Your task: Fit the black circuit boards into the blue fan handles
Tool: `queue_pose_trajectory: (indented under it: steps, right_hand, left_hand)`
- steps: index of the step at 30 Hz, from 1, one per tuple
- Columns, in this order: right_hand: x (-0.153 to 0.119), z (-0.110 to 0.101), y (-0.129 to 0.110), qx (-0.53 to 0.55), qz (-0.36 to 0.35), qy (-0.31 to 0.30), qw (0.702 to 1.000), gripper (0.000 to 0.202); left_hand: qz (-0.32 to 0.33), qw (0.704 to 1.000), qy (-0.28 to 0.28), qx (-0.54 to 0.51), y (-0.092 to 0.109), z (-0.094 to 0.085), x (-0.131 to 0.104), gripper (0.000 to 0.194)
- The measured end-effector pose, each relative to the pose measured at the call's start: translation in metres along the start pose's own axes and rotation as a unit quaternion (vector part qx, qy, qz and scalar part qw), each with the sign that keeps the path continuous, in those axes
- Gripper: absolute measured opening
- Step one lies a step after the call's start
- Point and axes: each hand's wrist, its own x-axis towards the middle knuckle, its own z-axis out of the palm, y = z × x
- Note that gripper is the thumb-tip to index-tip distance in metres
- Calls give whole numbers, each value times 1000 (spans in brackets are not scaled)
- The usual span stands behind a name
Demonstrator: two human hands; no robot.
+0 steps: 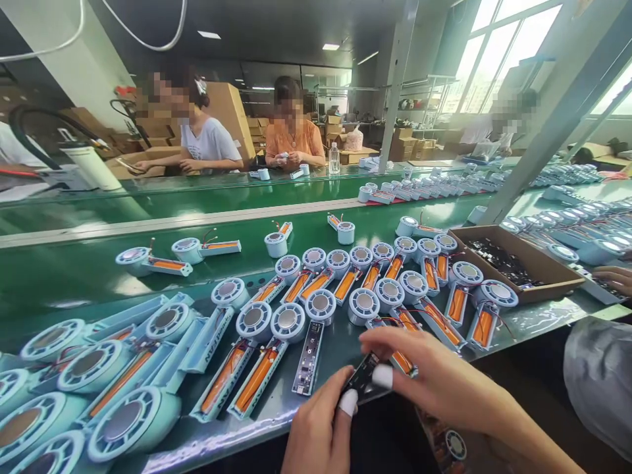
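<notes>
My left hand (318,421) is closed on the lower end of a black circuit board (364,378) at the table's front edge. From the right, my right hand (437,372) pinches the board's other end between thumb and fingers. Whether the board sits in a housing is hidden by my fingers. Just left of my hands lies a light-blue handheld fan (320,305) with a circuit board (307,361) in its handle. Beside it are fans (254,320) with orange batteries (259,378) showing in open handles. Wires show on several.
A cardboard box (548,293) of black circuit boards stands right of the fans. More fans (133,421) crowd the left. A green conveyor (237,230) carries several fans. Another person's hand (615,280) is at the right edge; co-workers (295,141) sit across. A post (523,168) rises at right.
</notes>
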Motion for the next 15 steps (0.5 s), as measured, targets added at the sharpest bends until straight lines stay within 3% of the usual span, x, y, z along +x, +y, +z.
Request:
queue_pose_trajectory:
  steps: [2, 4, 8, 12, 15]
  right_hand:
    - [3, 5, 12, -46, 26, 46, 998, 36]
    - [6, 10, 18, -116, 21, 40, 992, 30]
    - [11, 19, 21, -163, -13, 26, 986, 25]
    - [9, 28, 22, -16, -29, 84, 996, 25]
    - [7, 36, 19, 108, 9, 99, 989, 21]
  left_hand:
    - [-105, 991, 29, -73, 2, -2, -1, 29]
    - [-182, 969, 41, -160, 8, 1, 0, 23]
    - [-240, 925, 64, -288, 14, 10, 3, 21]
    - [-240, 917, 99, -302, 13, 11, 5, 41]
    - [-234, 927, 102, -275, 12, 10, 6, 38]
